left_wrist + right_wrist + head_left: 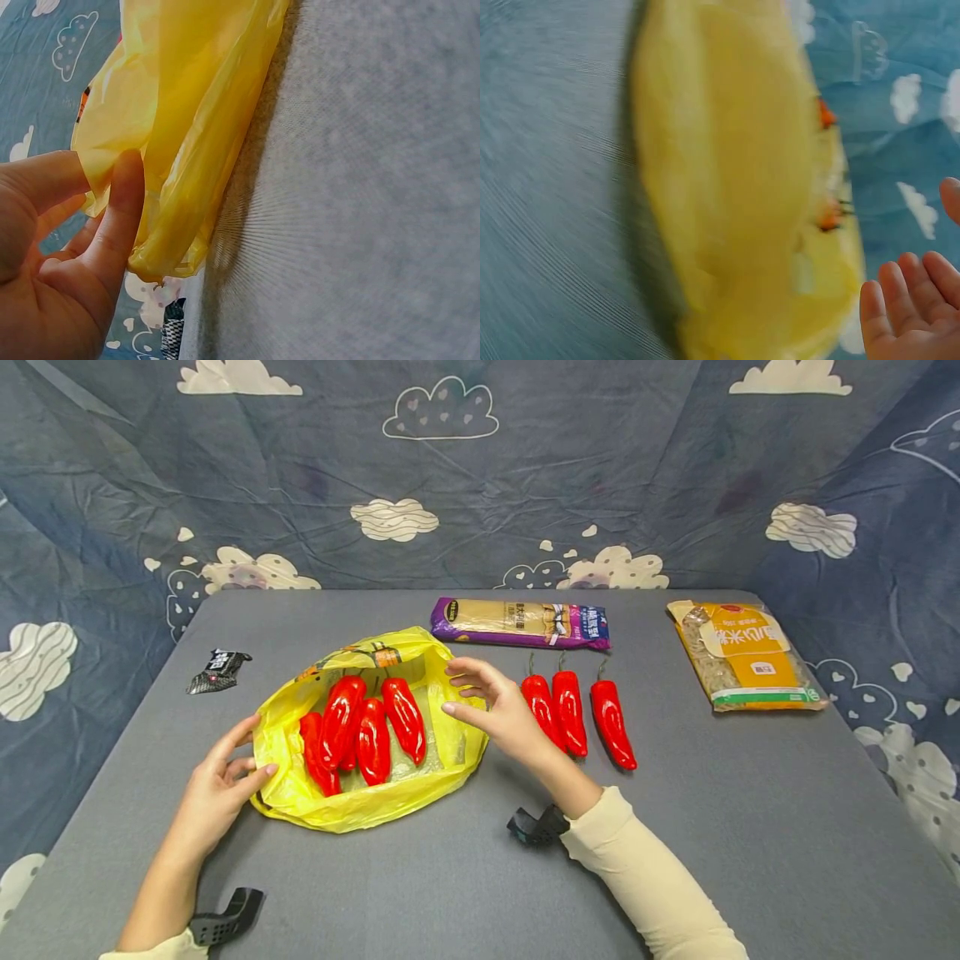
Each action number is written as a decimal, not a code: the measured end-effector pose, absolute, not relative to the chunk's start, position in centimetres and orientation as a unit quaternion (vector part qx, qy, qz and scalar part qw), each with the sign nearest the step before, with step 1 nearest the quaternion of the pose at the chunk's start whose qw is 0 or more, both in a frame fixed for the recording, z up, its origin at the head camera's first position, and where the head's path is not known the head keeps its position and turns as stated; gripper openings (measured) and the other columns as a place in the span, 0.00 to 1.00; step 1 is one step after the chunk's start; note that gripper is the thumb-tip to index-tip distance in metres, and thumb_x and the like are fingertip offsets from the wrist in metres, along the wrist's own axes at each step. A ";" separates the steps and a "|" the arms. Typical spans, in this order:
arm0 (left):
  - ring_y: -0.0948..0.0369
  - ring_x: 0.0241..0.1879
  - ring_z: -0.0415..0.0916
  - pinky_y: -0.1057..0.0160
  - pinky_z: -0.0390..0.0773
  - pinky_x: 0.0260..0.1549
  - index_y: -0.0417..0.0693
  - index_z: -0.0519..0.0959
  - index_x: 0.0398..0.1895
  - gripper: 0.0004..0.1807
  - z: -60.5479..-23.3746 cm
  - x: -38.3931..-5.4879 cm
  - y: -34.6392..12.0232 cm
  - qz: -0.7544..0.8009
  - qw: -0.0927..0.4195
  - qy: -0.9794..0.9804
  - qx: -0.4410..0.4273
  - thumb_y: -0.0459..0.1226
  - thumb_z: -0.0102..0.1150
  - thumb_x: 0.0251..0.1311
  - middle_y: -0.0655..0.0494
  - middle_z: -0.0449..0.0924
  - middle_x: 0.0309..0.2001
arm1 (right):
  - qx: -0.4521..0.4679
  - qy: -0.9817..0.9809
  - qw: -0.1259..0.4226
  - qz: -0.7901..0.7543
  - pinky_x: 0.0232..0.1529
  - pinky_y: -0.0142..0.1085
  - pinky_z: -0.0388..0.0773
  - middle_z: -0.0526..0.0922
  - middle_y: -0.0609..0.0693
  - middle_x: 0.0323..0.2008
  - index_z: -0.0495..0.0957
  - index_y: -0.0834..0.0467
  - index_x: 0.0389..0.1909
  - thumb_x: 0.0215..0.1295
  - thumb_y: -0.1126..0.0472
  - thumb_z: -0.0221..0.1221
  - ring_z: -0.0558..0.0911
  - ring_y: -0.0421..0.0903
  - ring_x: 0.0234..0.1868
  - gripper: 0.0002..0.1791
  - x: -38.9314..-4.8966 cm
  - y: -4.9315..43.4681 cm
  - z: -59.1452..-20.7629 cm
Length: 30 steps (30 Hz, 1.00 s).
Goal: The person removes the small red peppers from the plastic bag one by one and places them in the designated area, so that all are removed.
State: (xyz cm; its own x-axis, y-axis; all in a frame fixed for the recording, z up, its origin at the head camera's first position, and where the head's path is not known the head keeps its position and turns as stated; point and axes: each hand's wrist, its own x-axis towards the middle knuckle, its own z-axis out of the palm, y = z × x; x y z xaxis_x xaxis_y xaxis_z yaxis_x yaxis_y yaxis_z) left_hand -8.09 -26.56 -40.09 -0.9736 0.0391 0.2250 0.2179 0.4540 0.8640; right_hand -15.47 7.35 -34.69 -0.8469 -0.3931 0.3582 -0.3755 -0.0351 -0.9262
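Pinching bag (352, 810), left hand (217, 783), right hand (502, 708) uncurled

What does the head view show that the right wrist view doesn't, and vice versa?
Only the head view shows the left hand, the red peppers, the purple packet, the orange packet and the small black packet.
Only the right wrist view gives a close, blurred, side-on look at the outer wall of the yellow bag.
Both show the yellow bag, the right hand, the gray table and the cloud-patterned backdrop.

The bag (352, 810) is yellow, the peppers (373, 743) red, the table (420, 893) grey, the backdrop (600, 452) blue with white clouds (393, 520) and hearts (590, 531).
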 end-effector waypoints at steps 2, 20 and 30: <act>0.74 0.31 0.72 0.76 0.71 0.24 0.42 0.55 0.67 0.37 -40.1 -8.1 -26.6 -0.516 0.086 -0.849 -0.075 0.22 0.56 0.52 0.53 0.58 0.51 | -0.273 0.700 0.021 -0.659 0.51 0.53 0.64 0.70 0.67 0.49 0.64 0.75 0.53 0.52 0.77 0.59 0.69 0.63 0.50 0.26 -15.7 6.5 -35.6; 0.73 0.33 0.72 0.75 0.72 0.24 0.43 0.54 0.67 0.38 -40.3 -8.1 -26.6 -0.524 0.081 -0.844 -0.076 0.21 0.56 0.52 0.53 0.58 0.51 | -0.230 0.774 0.126 -0.577 0.45 0.34 0.71 0.69 0.54 0.54 0.63 0.62 0.59 0.51 0.62 0.65 0.74 0.46 0.46 0.34 -18.3 3.1 -41.9; 0.73 0.32 0.72 0.75 0.72 0.24 0.42 0.54 0.67 0.38 -40.4 -8.1 -26.6 -0.511 0.082 -0.853 -0.069 0.22 0.57 0.52 0.51 0.58 0.52 | -0.210 0.819 0.144 -0.514 0.35 0.30 0.73 0.74 0.52 0.42 0.60 0.59 0.62 0.47 0.58 0.68 0.76 0.41 0.36 0.40 -18.2 1.9 -41.7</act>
